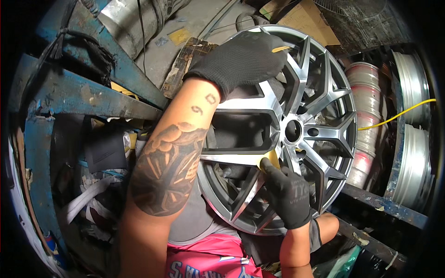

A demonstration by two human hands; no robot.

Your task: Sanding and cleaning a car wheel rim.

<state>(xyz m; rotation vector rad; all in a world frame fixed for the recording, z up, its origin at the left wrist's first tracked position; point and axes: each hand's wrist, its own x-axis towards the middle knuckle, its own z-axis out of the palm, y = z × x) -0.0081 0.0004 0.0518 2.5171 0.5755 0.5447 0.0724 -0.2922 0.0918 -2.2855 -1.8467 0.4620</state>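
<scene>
A silver and dark grey multi-spoke alloy wheel (311,133) stands tilted in front of me. My left hand (243,57), in a black knit glove, grips the wheel's upper left side, with its fingertips hidden. A narrow yellow strip (281,49) shows at that hand's finger side; what it belongs to is unclear. Lower down, my right hand (286,191), also in a black glove, pinches a yellow piece of abrasive paper (273,159). The paper is pressed against a bright spoke face just left of the hub bore (292,131).
Blue metal frame beams (100,93) run along the left. At the right, several wheel barrels (412,87) sit in a rack beside a yellow cable (396,114). Cardboard (309,24) lies at the back. Rags and scraps (97,201) pile up at lower left.
</scene>
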